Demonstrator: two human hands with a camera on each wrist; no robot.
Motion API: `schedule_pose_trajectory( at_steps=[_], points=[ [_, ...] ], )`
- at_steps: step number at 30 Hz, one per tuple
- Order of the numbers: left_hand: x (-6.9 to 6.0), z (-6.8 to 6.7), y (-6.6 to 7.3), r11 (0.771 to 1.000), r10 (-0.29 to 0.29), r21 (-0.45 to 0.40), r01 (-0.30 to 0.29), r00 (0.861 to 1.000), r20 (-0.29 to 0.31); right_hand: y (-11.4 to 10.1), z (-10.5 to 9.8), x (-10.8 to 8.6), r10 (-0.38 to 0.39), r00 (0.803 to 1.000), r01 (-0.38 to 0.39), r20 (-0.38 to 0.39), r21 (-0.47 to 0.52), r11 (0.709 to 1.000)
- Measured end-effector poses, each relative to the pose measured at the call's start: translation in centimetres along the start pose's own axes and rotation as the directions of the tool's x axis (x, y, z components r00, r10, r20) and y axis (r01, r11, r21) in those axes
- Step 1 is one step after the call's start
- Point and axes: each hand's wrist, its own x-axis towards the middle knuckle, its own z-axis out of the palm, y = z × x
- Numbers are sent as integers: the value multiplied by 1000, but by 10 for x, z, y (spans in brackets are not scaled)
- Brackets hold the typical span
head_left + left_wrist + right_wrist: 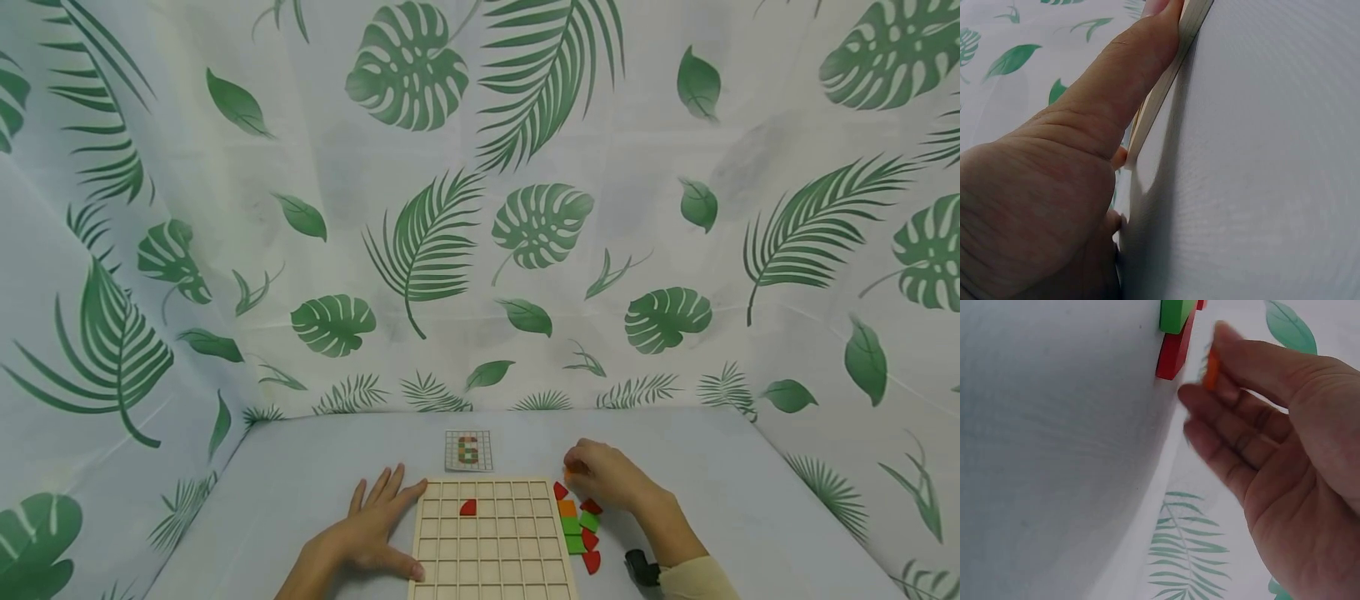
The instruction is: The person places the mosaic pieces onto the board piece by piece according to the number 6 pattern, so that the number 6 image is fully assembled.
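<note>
Only one red piece (pixel 468 507) is occupying the board (pixel 489 548), other pieces (pixel 572 526) waiting alongside, right fingers (pixel 1221 420) pinching an orange piece (pixel 1211 369), left fingers (pixel 391 487) spread.

On the small gridded card (pixel 484 451), a blocky coloured figure (pixel 468 451) reads as either 6 or G.

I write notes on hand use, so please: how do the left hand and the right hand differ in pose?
The left hand spreads its fingers; the right hand curls them.
The left hand touches the left edge of the board; the right hand pinches an orange piece off the board, to its right.
Both hands are bare.
</note>
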Motion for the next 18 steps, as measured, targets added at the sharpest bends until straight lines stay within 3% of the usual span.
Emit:
schedule_pose_trajectory(
  at_steps=[4, 10, 18],
  points=[
    [-1, -1, 1, 1000, 3, -12, -3, 1000, 2, 0, -1, 2, -70, 997, 70, -25, -1, 998],
    [-1, -1, 2, 1000, -1, -19, 1, 1000, 5, -3, -2, 3, -197, 978, 198, -73, 1, 980],
    [0, -1, 2, 1000, -10, -12, 10, 1000, 4, -21, 9, 9, -229, 970, 232, -83, 32, 972]
  ],
)
